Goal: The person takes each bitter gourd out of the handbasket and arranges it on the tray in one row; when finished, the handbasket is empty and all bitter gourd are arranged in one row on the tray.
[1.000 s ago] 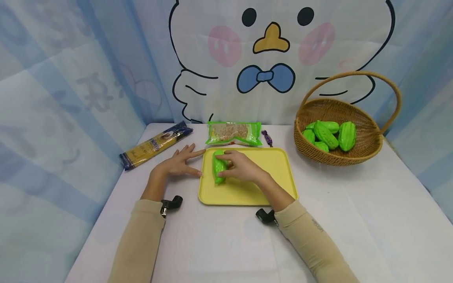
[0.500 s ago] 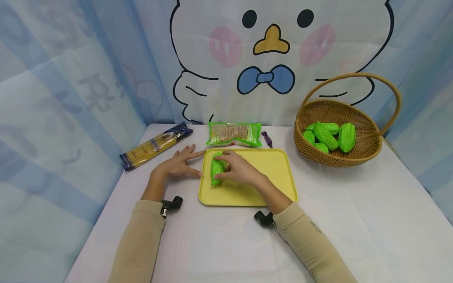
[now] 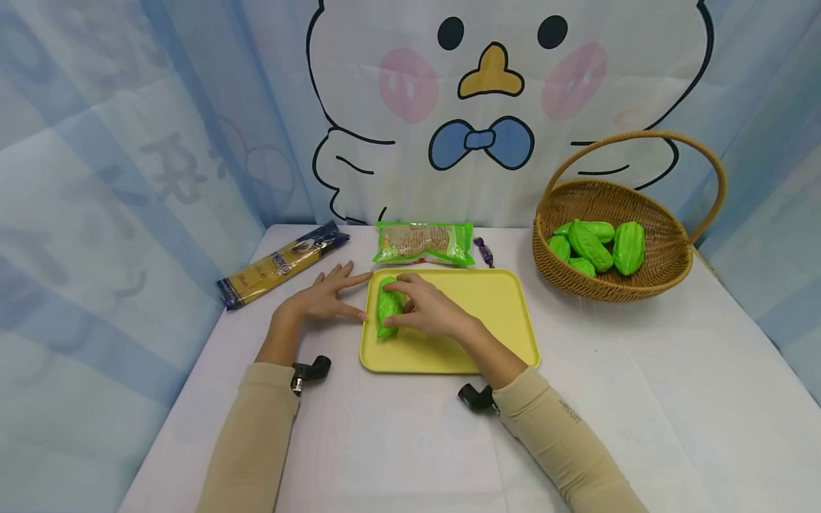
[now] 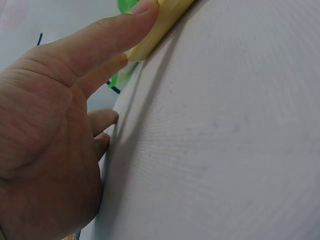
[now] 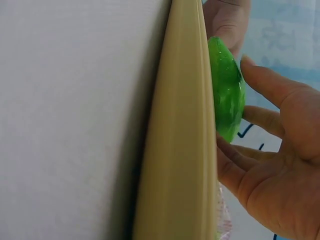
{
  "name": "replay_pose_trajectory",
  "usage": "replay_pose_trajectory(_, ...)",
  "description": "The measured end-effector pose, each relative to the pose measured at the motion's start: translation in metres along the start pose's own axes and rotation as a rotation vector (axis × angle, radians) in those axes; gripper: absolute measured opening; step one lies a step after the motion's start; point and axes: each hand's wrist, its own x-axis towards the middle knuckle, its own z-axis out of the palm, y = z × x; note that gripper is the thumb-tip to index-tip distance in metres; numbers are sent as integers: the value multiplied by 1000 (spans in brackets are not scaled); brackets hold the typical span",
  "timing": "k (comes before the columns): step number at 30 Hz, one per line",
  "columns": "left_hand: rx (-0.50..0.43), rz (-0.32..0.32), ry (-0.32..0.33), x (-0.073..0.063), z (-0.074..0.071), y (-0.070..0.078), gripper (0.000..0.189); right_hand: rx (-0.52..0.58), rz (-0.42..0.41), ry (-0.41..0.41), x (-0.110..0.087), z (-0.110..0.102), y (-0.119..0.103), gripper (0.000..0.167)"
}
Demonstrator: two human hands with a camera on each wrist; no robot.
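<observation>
A shiny bright-green ridged fruit or vegetable (image 3: 388,308) lies lengthwise near the left side of a yellow tray (image 3: 474,335). My right hand (image 3: 432,308) reaches over the tray, its thumb and index fingertips touching the green piece from above and the right. In the right wrist view, the thumb and fingers are spread along the green piece (image 5: 228,90) rather than wrapped round it. My left hand (image 3: 321,296) rests on the table with fingers spread, its thumb and index fingertips at the tray's left rim. The left wrist view shows that thumb (image 4: 110,40) against the tray edge.
A wicker basket (image 3: 616,285) with several similar green pieces stands at the right. Behind the tray lie a clear packet with green edges (image 3: 423,242) and a small purple-wrapped sweet (image 3: 484,251). A blue and yellow packet (image 3: 282,265) lies at the left.
My right hand and the green piece have shifted a little to the left across the tray. The left hand has stayed in place.
</observation>
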Motion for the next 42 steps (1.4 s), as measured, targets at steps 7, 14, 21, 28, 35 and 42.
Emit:
replay_pose_trajectory(7, -2, -8, 2, -1, 0, -1, 97, -15, 21, -3, -1, 0, -2, 70)
replay_pose_trajectory(14, -7, -7, 2, 0, 0, -1, 98, -30, 20, -3, -2, 0, -3, 69)
replay_pose_trajectory(21, -13, -18, -3, 1, 0, 0, 98, -30, -26, 48, -8, -13, -8, 67)
replay_pose_trajectory(28, 0, -24, 7, 1, 2, -2, 98, 19, -111, 220, -27, -50, -14, 63)
replay_pose_trajectory(35, 5, -12, 10, -1, 1, -2, 98, -5, -226, 461, -52, -90, -17, 56)
replay_pose_trajectory(42, 3, -8, 14, -2, 1, 0, 98, 19, -225, 611, -75, -120, -6, 54)
